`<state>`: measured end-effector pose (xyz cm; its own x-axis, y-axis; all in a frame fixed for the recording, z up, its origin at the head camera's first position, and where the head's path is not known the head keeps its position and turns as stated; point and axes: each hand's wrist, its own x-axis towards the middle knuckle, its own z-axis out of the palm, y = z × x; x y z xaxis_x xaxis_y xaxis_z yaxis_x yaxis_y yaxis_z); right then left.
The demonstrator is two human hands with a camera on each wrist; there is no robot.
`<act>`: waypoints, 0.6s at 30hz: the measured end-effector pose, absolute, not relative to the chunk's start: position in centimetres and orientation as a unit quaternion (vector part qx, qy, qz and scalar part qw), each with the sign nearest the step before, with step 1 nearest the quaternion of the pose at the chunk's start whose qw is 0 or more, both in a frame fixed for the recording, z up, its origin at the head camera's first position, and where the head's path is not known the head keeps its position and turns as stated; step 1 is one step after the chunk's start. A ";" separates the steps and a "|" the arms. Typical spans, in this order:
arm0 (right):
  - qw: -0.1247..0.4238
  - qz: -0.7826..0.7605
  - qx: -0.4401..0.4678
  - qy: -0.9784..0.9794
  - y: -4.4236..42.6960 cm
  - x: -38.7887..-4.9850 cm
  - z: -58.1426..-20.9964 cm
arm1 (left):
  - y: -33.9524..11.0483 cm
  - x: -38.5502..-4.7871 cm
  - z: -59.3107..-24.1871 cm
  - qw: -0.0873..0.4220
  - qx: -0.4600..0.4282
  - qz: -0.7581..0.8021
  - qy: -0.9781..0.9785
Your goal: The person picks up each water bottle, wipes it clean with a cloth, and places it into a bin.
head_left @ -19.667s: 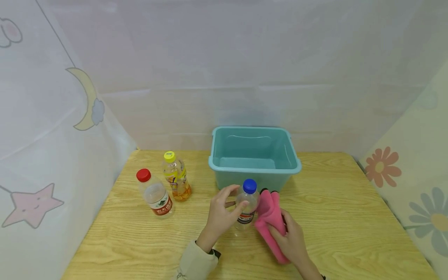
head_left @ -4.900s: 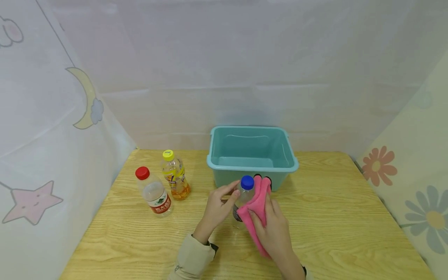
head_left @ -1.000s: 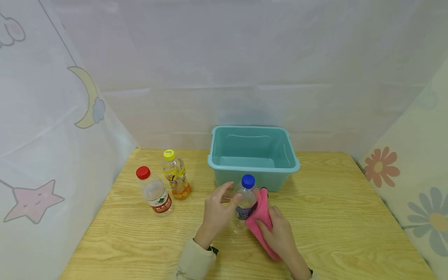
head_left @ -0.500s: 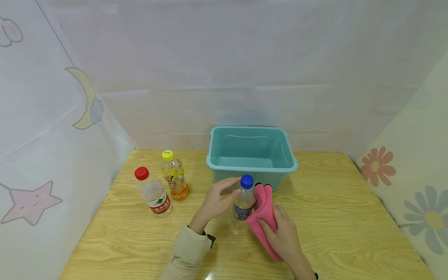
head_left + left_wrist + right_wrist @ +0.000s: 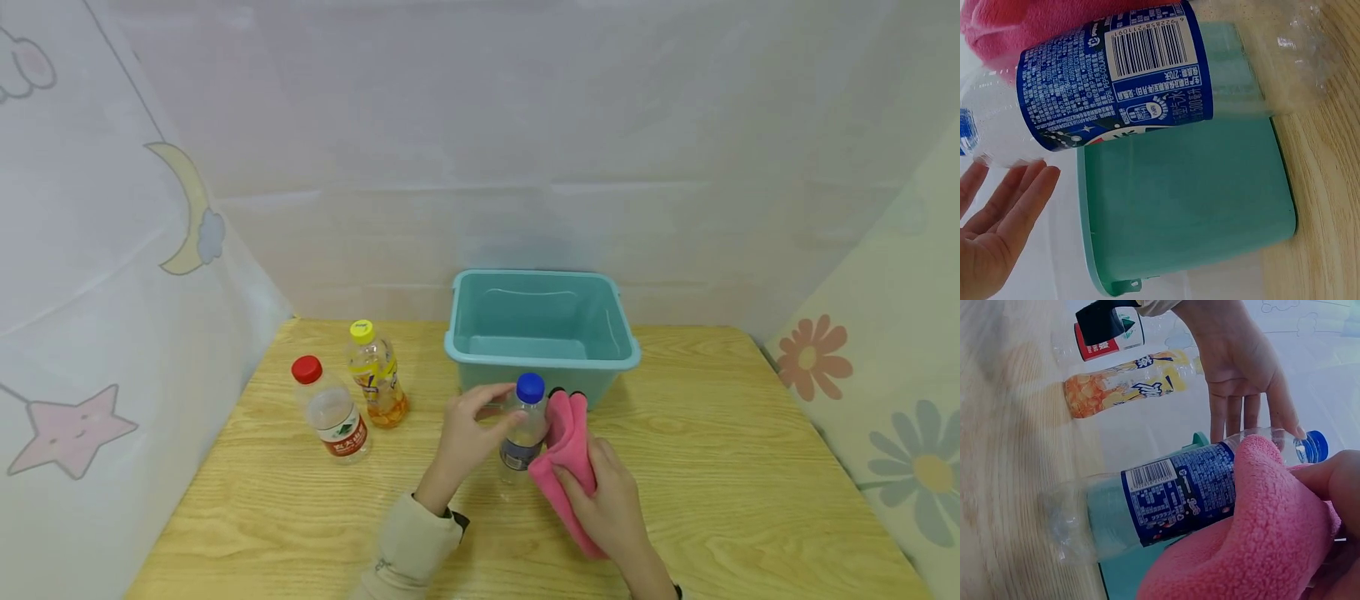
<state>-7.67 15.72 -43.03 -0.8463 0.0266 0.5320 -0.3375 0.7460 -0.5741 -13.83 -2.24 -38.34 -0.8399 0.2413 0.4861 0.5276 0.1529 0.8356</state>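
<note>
A clear plastic bottle (image 5: pixel 522 450) with a blue cap and a dark blue label stands upright at the table's middle, its barcode showing in both wrist views. Around its upper part, my left hand (image 5: pixel 467 433) holds it lightly, thumb on the near side and fingertips at the shoulder. A folded, fluffy pink cloth (image 5: pixel 572 454) is gripped in my right hand (image 5: pixel 611 500), thumb on top. The cloth lies against the bottle's right side; in the right wrist view a fold of the cloth (image 5: pixel 1260 500) covers part of the shoulder and label.
Behind the bottle is a teal plastic tub (image 5: pixel 543 364), with nothing visible inside. To the left stand a red-capped bottle (image 5: pixel 333 417) and a yellow-capped bottle (image 5: pixel 377 379) with orange at its base. White printed sheets surround the wooden table (image 5: pixel 750 467).
The bottle has turned in place, bringing its barcode round to the near side. My left thumb has come back onto it after the hand opened wider. The cloth has shifted slightly rightward.
</note>
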 end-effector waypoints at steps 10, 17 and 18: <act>0.288 0.370 0.080 -0.880 15.1 -8.3 -42.9 | -1.7 -13.2 -37.9 0.123 -0.224 -0.602 -0.757; 0.301 0.365 0.086 -0.877 14.7 -8.6 -42.4 | -1.5 -13.0 -37.6 0.138 -0.228 -0.602 -0.753; 0.303 0.361 0.089 -0.877 14.6 -8.6 -42.4 | -1.5 -13.0 -37.6 0.138 -0.227 -0.601 -0.753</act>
